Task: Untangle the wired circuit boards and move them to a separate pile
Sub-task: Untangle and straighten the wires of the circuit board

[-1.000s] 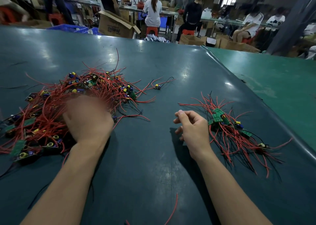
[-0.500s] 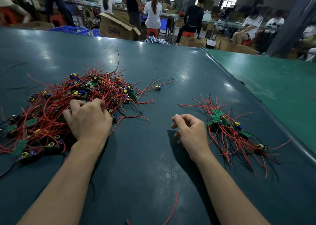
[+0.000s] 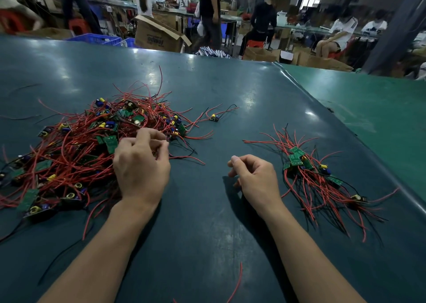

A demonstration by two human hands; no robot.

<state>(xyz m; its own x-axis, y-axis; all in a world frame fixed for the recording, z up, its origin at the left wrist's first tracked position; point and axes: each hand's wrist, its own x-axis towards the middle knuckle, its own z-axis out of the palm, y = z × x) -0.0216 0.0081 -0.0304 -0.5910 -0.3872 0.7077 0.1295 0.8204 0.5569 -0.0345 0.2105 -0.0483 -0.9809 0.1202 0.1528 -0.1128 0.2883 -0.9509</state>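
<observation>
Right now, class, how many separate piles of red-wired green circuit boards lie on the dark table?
2: the large tangled pile at the left hand, and the small sorted pile on the right. One stray board lies apart.

Left hand pinching wires at tangled pile edge (fingers curled); right hand idle, empty.

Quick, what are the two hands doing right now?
Left hand: fingers curled into the big tangled pile, pinching red wires.
Right hand: loosely curled, holding nothing.
</observation>
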